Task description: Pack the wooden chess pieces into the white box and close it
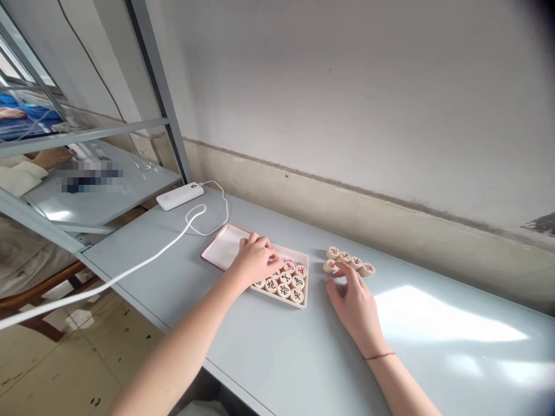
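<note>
My left hand (255, 260) curls over a shallow white box with a red rim (225, 245), its fingertips down among the round wooden Chinese chess pieces (286, 283) packed in the box's right part. Whether those fingers grip a piece is hidden. To the right of the box, a short row of similar pieces (349, 261) lies on the table. My right hand (352, 300) rests on the table just below that row, its fingertips at the row's left end.
A white power bank (180, 196) sits at the table's far left, and its white cable (130, 277) loops across the grey table (433, 346) and over the near edge. A grey metal shelf frame (160, 86) stands at the left, with a wall behind the table.
</note>
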Available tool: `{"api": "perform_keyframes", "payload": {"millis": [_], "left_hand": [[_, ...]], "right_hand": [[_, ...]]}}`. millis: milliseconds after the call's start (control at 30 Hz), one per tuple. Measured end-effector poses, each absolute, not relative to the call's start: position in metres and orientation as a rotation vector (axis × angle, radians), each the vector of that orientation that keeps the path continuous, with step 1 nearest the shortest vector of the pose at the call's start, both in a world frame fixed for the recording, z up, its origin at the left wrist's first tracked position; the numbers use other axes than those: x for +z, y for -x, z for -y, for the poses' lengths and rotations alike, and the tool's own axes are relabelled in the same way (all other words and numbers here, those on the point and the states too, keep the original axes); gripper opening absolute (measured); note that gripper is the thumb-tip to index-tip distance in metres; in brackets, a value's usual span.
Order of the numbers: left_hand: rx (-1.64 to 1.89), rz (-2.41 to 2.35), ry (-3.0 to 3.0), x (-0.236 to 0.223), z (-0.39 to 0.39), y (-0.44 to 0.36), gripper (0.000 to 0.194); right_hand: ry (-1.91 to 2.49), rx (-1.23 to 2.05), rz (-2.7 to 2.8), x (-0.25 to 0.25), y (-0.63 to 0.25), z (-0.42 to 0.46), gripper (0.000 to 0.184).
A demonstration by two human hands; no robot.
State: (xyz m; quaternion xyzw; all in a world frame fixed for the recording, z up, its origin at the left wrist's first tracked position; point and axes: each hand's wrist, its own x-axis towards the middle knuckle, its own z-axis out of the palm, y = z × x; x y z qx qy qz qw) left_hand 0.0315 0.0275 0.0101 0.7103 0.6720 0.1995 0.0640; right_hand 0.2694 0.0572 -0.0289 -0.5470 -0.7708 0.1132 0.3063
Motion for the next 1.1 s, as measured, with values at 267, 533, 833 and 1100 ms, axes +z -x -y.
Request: {"api": "perform_keyframes", "payload": {"millis": [267,533,833,1100], "left_hand": [[0.538,-2.003,-2.161,0.0095,-0.0265,-0.0373,0.020],[0.541,-2.007,-2.134,0.0108,-0.0225,-0.0388,0.019],[0.578,-1.995,-2.120,0.0125,-0.0212,-0.0384,0.016],[0.640,-1.952,-2.091,0.0124,-0.0214,-0.0381,0.009]], "right_hand": [[1.465,0.347,2.034,-0.0300,-0.2706,-0.0576,0.031],[1.488,0.350,2.035,-0.0300,-0.2703,-0.0592,0.034],[1.478,0.336,2.026,-0.0303,-0.2712,-0.0589,0.034],[1.474,0.323,2.032,-0.0316,-0.2727,-0.0593,0.033]]}}
